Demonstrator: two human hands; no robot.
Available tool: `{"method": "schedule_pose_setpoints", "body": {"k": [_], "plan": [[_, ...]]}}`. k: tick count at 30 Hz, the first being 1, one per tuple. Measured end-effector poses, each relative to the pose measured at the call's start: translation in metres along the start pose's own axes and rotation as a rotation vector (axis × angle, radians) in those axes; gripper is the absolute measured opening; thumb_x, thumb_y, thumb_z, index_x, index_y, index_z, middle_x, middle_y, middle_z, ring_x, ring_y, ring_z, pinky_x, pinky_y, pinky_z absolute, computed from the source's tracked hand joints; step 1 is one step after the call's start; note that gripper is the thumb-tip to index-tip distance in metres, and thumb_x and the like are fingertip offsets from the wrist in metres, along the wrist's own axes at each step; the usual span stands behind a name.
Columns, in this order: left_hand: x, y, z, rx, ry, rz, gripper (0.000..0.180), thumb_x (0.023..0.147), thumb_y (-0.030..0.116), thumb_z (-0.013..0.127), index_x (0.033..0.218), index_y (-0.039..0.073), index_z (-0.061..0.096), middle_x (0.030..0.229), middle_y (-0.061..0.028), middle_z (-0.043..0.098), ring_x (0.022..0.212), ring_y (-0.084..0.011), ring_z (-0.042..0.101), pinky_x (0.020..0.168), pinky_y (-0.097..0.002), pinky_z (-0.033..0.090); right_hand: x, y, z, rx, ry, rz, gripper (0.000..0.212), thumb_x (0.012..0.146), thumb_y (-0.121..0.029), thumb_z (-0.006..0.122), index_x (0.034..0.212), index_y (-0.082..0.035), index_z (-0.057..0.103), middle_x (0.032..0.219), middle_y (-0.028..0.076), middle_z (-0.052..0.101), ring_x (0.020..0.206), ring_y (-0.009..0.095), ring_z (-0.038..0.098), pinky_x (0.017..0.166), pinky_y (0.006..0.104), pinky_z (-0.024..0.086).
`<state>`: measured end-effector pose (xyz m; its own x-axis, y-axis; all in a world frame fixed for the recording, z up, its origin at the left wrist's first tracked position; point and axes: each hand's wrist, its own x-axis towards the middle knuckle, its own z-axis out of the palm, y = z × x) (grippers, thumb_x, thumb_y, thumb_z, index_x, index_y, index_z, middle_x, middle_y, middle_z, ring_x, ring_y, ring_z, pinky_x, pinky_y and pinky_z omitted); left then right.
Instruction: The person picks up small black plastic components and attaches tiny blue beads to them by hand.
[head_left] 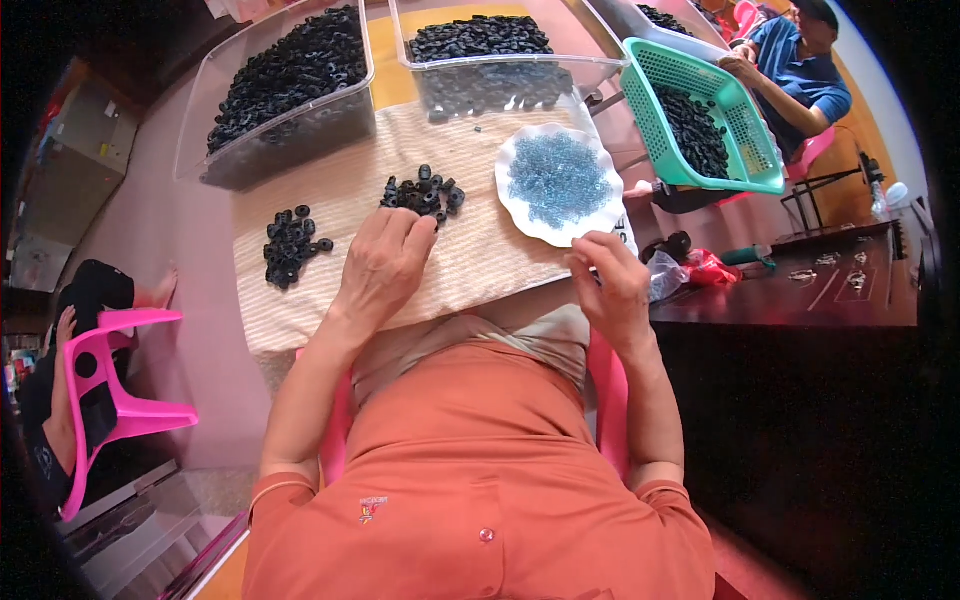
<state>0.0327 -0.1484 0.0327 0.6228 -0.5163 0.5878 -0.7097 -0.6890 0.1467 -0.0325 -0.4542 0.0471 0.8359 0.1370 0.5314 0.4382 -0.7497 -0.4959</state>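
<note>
My left hand (385, 262) rests at the near edge of a small pile of black ring-like plastic parts (425, 190), its fingers curled down. Whatever they hold is hidden. Beside the near rim of a white scalloped plate (553, 234), my right hand (612, 282) is closed, thumb and fingertips drawn together; anything between them is too small to make out. Heaped on the plate are many tiny translucent blue pieces (560, 180). Left of my left hand lies a second small group of black parts (288, 245). Both groups sit on a striped cream cloth (480, 270).
Clear tubs of black parts, one at far left (290, 120) and one at far middle (490, 85), stand behind the cloth. A green basket (745, 135) holds more at the right. Another person (800, 70) sits beyond it. A pink chair (130, 410) stands at left.
</note>
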Motion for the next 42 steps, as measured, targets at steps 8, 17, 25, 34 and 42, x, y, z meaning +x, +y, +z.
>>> {"method": "schedule_pose_setpoints", "body": {"k": [8,17,25,34,42], "plan": [[-0.018,0.011,0.013,-0.114,-0.136,0.010,0.006,0.086,0.005,0.063,0.091,0.006,0.061,0.087,-0.0094,0.058,0.081,-0.0265,0.061,0.071,-0.0379,0.053,0.022,0.035,-0.003,-0.215,-0.085,-0.009,0.021,0.085,-0.007,0.075,0.106,-0.006,0.071,0.104,0.012,0.072,0.093,0.034,0.070,0.078,0.0445,0.057],[-0.017,0.013,0.019,-0.153,-0.133,-0.005,0.007,0.087,0.008,0.066,0.085,0.005,0.059,0.083,-0.0102,0.057,0.079,-0.0277,0.059,0.072,-0.0395,0.051,0.039,0.045,0.010,-0.383,-0.314,0.059,0.016,0.088,-0.011,0.066,0.103,-0.009,0.072,0.098,0.013,0.073,0.095,0.034,0.070,0.080,0.0480,0.057],[-0.016,0.012,0.017,-0.184,-0.141,-0.052,0.010,0.087,0.010,0.069,0.088,0.005,0.061,0.085,-0.0107,0.059,0.081,-0.0293,0.060,0.073,-0.0413,0.050,0.049,0.040,0.008,-0.371,-0.404,0.125,0.016,0.088,-0.015,0.065,0.099,-0.007,0.073,0.094,0.016,0.072,0.096,0.038,0.070,0.084,0.0504,0.056],[-0.018,0.014,0.018,-0.211,-0.146,-0.077,0.012,0.085,0.011,0.071,0.091,0.005,0.062,0.086,-0.0105,0.060,0.082,-0.0300,0.060,0.074,-0.0422,0.050,0.056,0.045,0.014,-0.312,-0.403,0.215,0.013,0.086,-0.015,0.063,0.094,-0.009,0.072,0.093,0.018,0.074,0.091,0.040,0.071,0.080,0.0529,0.055],[-0.020,0.012,0.019,-0.226,-0.125,-0.082,0.013,0.085,0.011,0.072,0.093,0.005,0.064,0.086,-0.0108,0.061,0.082,-0.0302,0.060,0.075,-0.0420,0.050,0.060,0.044,0.008,-0.274,-0.438,0.264,0.012,0.083,-0.014,0.064,0.092,-0.008,0.070,0.087,0.019,0.073,0.087,0.042,0.071,0.078,0.0536,0.055]]}}
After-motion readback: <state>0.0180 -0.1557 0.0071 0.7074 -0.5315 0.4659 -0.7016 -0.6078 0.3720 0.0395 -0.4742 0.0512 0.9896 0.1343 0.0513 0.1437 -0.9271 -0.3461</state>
